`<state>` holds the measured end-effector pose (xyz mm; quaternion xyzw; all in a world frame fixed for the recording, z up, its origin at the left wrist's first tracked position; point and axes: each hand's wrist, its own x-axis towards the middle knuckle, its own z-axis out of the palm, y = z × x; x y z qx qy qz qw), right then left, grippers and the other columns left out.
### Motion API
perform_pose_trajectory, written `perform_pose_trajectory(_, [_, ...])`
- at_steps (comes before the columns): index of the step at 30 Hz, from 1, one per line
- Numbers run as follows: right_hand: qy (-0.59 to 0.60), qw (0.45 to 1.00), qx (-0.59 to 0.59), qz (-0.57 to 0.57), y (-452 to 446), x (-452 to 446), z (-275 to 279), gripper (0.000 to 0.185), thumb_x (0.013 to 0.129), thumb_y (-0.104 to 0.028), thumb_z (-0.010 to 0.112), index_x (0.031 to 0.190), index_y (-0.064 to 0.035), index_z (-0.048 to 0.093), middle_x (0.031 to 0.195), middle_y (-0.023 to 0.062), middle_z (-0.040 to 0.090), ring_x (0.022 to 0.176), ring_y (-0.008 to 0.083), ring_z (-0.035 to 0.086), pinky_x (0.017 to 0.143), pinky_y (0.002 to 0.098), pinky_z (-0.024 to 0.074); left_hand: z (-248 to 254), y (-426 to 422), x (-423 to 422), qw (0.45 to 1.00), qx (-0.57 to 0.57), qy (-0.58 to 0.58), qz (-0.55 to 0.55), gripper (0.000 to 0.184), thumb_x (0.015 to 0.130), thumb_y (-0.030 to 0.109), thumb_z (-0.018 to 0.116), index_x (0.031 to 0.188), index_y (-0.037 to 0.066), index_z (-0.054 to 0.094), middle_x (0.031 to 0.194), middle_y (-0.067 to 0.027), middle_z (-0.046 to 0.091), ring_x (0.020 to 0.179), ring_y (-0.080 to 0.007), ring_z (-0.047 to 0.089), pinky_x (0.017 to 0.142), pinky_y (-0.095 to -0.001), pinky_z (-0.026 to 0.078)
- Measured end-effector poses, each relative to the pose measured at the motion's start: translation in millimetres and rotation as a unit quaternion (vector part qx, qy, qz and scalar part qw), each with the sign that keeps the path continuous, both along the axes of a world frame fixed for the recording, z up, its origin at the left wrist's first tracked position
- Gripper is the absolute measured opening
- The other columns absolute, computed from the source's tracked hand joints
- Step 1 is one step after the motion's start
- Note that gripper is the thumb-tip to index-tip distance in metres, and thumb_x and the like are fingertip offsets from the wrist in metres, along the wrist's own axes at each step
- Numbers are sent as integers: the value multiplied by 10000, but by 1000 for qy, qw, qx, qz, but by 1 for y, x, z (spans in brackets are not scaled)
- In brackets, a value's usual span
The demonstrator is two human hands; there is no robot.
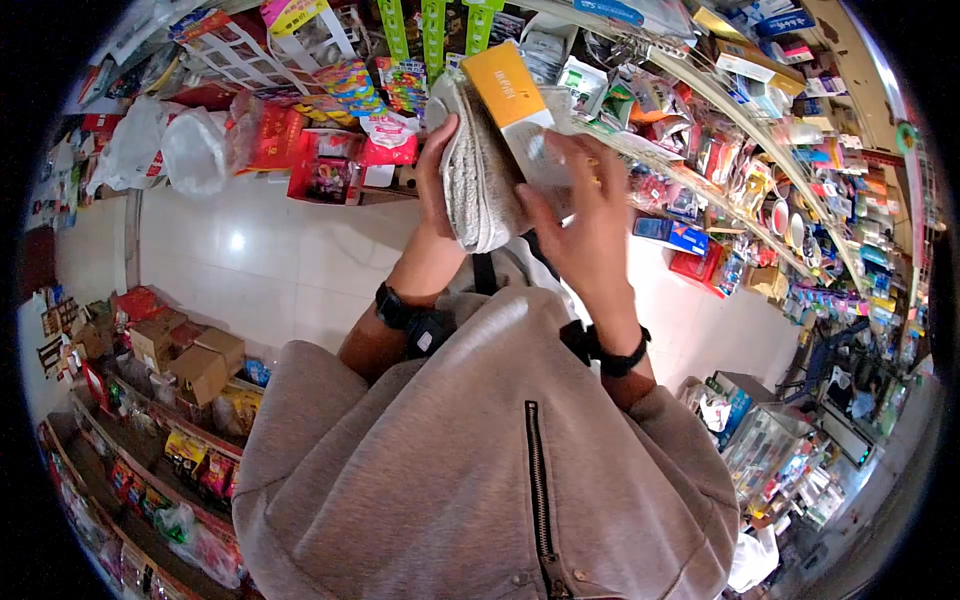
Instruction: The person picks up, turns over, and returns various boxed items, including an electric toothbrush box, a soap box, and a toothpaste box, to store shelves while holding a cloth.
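A folded light-grey cloth (470, 180), thick with several layers, stands tilted in front of my chest. My left hand (438, 190) is closed round its left side, thumb against the layers. Against the cloth's right side leans an orange-and-white carton (507, 90), its orange end pointing up and away. My right hand (588, 205) is at the carton's lower white part, thumb on the near side and fingers curled over the far side. Motion blurs these fingers, and they hide part of the carton. Dark bands circle both wrists.
Shelves of packaged goods (700, 150) rise on the right. Ahead is a red box (325, 165) beside white plastic bags (195, 150). Lower left, cardboard boxes (208, 365) sit on a low shelf. Pale floor tiles (240, 270) lie below. A glass case (765, 440) stands at lower right.
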<state>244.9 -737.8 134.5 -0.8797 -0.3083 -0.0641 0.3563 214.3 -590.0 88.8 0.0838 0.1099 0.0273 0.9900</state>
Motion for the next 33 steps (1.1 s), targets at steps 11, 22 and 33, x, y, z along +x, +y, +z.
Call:
perform_pose_trajectory(11, [25, 999, -32, 26, -11, -14, -19, 539, 752, -93, 725, 1266, -122, 564, 1119, 179, 517, 1043, 375, 508, 947, 473, 422, -5, 27, 15, 997, 31, -28, 65, 487, 921, 409, 506, 1232, 41, 571, 1158, -110, 648, 1072, -249, 615, 994, -374, 452])
perform_pose_trajectory(22, [149, 978, 147, 8, 3, 17, -18, 327, 880, -149, 599, 1172, -4, 572, 1085, 212, 539, 1035, 361, 505, 896, 433, 415, -3, -18, 2, 998, -33, -33, -37, 539, 941, 475, 443, 1278, 64, 530, 1162, -122, 618, 1043, -253, 616, 965, -402, 465])
perform_pose_trajectory(33, [312, 930, 192, -4, -16, 24, -19, 696, 1012, -526, 255, 1500, -30, 232, 1524, 210, 277, 1419, 310, 262, 1160, 403, 184, 2, -11, 2, 990, -93, -96, -45, 453, 946, 386, 482, 1242, 56, 575, 1157, -128, 647, 1040, -250, 629, 986, -383, 462])
